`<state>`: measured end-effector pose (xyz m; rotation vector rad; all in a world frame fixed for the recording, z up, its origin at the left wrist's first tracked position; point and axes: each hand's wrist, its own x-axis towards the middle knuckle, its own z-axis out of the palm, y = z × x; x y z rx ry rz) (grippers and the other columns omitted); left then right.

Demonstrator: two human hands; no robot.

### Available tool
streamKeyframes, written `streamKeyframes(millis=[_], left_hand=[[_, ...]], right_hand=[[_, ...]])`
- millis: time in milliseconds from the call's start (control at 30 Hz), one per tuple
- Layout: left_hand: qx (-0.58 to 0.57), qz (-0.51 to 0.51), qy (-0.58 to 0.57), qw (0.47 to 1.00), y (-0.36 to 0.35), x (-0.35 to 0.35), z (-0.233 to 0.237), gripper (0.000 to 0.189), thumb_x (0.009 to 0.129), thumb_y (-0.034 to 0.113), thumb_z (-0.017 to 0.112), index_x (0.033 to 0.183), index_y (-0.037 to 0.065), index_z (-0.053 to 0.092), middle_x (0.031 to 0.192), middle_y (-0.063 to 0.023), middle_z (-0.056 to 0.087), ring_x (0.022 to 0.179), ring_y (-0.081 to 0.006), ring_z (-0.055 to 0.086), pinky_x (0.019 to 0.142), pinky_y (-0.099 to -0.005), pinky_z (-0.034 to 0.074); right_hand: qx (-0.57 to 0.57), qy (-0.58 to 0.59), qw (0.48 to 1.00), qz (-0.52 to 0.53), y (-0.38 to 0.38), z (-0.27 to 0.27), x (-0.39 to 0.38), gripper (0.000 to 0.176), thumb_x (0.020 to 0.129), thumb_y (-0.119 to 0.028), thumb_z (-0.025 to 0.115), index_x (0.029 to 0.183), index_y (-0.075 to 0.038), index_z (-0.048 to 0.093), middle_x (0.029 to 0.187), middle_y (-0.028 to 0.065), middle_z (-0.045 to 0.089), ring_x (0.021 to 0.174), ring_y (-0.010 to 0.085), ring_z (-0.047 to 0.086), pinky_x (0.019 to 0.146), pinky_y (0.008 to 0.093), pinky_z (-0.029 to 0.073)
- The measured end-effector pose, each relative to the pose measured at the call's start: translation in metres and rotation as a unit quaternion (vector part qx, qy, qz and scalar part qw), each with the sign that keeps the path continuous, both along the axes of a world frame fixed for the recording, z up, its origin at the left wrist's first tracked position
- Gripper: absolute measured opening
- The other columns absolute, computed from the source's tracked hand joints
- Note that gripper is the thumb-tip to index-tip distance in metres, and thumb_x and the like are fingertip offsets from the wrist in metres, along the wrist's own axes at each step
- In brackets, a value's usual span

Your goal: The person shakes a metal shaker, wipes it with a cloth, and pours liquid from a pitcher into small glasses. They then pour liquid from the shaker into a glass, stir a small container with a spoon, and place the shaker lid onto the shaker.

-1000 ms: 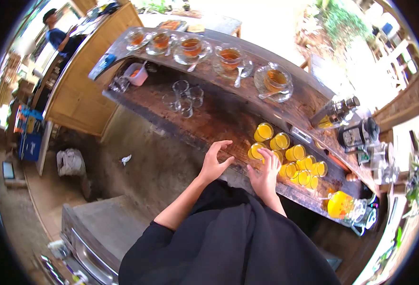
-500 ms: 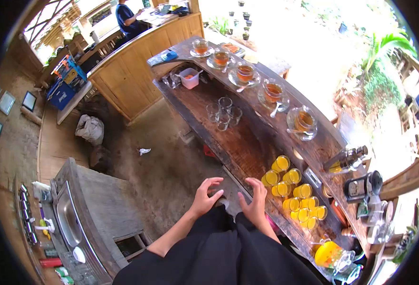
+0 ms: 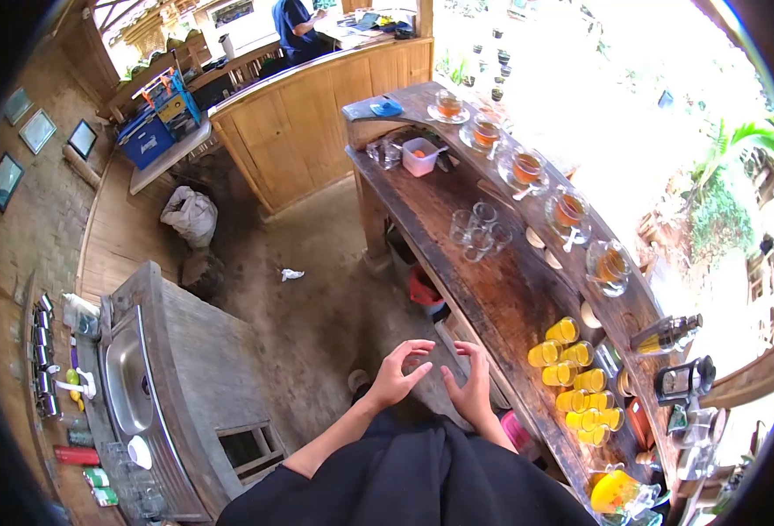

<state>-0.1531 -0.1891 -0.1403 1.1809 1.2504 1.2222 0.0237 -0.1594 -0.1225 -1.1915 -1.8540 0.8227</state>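
Observation:
My left hand (image 3: 402, 373) hovers in front of my body with its fingers curved apart, holding nothing. Facing it, my right hand (image 3: 470, 383) is open too, its thumb and fingers spread, a small gap between the two hands. The wooden counter (image 3: 457, 263) runs along the right, and my right hand is nearest to its edge. Several small glasses of orange drink (image 3: 590, 380) stand grouped on the lower counter. A glass pitcher of the same drink (image 3: 615, 493) is at its near end. Glass cups of tea (image 3: 527, 167) on saucers line the upper ledge.
Empty glasses (image 3: 479, 231) and a pink-white plastic tub (image 3: 419, 156) sit further along the counter. A French press (image 3: 685, 379) stands at right. The metal sink (image 3: 130, 379) is at left. A white sack (image 3: 191, 216) rests on the floor. Behind the wooden partition is a person (image 3: 295, 31).
My view has shifted, so the counter and its glasses appear further right and the floor shows more. My hands stay raised and apart, slightly lower in the view.

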Motion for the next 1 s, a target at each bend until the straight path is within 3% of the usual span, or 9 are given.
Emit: streamKeyframes(millis=[167,333,467,700,1000], left_hand=[[0.021,0.015,0.024,0.999,0.009,-0.087,0.016,0.036,0.087,0.007,0.066,0.123,0.006,0.059,0.117,-0.007,0.063,0.107,-0.0172,0.061,0.092,-0.032,0.048],[0.028,0.053,0.017,0.998,0.013,-0.177,0.021,0.035,0.089,0.008,0.065,0.123,0.006,0.059,0.116,-0.0072,0.065,0.11,-0.0169,0.06,0.095,-0.0322,0.047],[0.035,0.089,0.016,0.995,0.016,-0.227,0.03,0.033,0.091,0.008,0.062,0.124,0.005,0.058,0.119,-0.0077,0.064,0.112,-0.0173,0.061,0.098,-0.032,0.045],[0.008,0.108,-0.032,0.994,0.028,-0.264,0.016,0.032,0.092,0.007,0.061,0.124,0.004,0.058,0.12,-0.0074,0.064,0.112,-0.0159,0.06,0.098,-0.03,0.045],[-0.032,0.109,-0.042,0.993,0.081,-0.279,-0.002,0.032,0.095,0.006,0.057,0.127,0.003,0.054,0.119,-0.01,0.064,0.112,-0.0167,0.06,0.1,-0.0303,0.045]], right_hand=[[-0.015,0.021,0.999,0.023,0.02,0.009,-0.087,0.051,0.076,-0.007,0.073,0.122,-0.006,0.052,0.113,0.013,0.056,0.102,0.0271,0.057,0.093,0.0401,0.042],[-0.017,0.068,0.997,0.042,0.048,0.011,-0.177,0.044,0.082,-0.004,0.069,0.122,-0.005,0.052,0.111,0.0088,0.059,0.103,0.0194,0.059,0.092,0.0341,0.043],[-0.009,0.102,0.993,0.054,0.064,0.017,-0.228,0.045,0.08,-0.003,0.07,0.121,-0.004,0.052,0.11,0.0096,0.059,0.1,0.0214,0.059,0.089,0.0339,0.044],[-0.065,0.13,0.986,0.081,0.082,0.007,-0.264,0.051,0.083,-0.004,0.067,0.129,-0.007,0.045,0.117,0.0083,0.058,0.103,0.0167,0.059,0.091,0.0326,0.042],[-0.114,0.129,0.983,0.06,0.152,-0.02,-0.272,0.05,0.082,-0.002,0.069,0.127,-0.007,0.047,0.115,0.009,0.059,0.096,0.0176,0.062,0.086,0.0327,0.046]])
